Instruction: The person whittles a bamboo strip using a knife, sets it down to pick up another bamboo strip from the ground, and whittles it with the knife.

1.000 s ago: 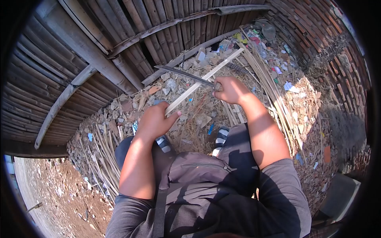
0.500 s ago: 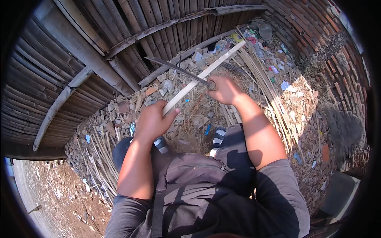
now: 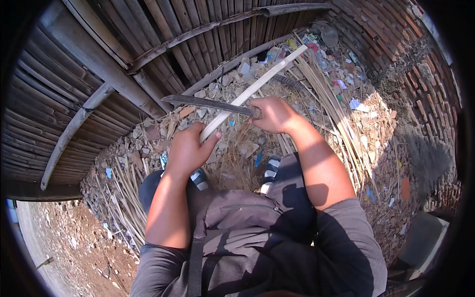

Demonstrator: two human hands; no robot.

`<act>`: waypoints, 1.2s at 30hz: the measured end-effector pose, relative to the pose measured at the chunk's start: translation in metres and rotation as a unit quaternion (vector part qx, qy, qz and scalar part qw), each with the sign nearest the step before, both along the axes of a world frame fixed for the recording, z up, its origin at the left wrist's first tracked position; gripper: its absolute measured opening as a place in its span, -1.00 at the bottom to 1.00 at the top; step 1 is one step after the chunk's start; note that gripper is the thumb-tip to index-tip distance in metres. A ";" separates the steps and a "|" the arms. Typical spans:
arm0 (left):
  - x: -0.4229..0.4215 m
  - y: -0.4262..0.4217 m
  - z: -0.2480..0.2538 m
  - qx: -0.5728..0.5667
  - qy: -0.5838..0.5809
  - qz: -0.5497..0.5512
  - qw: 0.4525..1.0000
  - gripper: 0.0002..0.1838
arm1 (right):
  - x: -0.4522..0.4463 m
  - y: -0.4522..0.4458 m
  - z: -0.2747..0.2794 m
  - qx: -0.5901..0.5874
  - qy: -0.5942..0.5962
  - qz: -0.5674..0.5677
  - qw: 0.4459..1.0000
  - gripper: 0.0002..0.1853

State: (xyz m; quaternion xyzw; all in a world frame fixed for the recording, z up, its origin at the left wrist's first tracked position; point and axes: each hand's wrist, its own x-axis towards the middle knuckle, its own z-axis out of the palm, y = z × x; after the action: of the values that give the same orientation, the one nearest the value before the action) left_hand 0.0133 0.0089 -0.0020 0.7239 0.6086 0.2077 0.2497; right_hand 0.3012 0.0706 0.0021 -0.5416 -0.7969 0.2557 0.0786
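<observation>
My left hand (image 3: 189, 149) is closed around the near end of a pale, split bamboo strip (image 3: 265, 79), which slants up and away to the right. In my right hand (image 3: 271, 115) is the handle of a machete (image 3: 210, 103), a long dark blade with its tip pointing left. The blade crosses the strip a little beyond my left hand and looks to lie against it. Most of the handle is hidden inside my right fist.
Bamboo strips lie in a bundle (image 3: 332, 106) at the right and a pile (image 3: 123, 198) at the left. Rubble and litter cover the ground. A bamboo wall (image 3: 99, 54) stands ahead and left, a brick wall (image 3: 415, 84) on the right.
The machete has slid down the strip toward my left hand, its blade turning more level and its tip dropping left. My right hand has moved slightly left and nearer; my left hand hardly moved.
</observation>
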 end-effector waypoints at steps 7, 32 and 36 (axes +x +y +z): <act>-0.002 -0.001 0.004 0.038 -0.039 0.010 0.998 -0.45 | 0.043 0.020 -0.012 0.039 0.108 -0.183 0.976 -0.36; -0.018 0.006 -0.006 0.002 -0.018 -0.014 1.000 -0.51 | 0.033 0.019 -0.003 0.052 0.046 -0.051 0.996 -0.40; -0.032 0.004 -0.005 0.039 -0.033 0.002 0.999 -0.51 | 0.070 0.038 -0.043 0.117 0.210 -0.260 0.935 -0.45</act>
State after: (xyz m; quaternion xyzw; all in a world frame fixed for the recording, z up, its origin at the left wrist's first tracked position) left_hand -0.0183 0.0131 -0.0065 0.7247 0.5930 0.2552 0.2409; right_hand 0.3710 0.1089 -0.0410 -0.6508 -0.6177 0.2390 0.3711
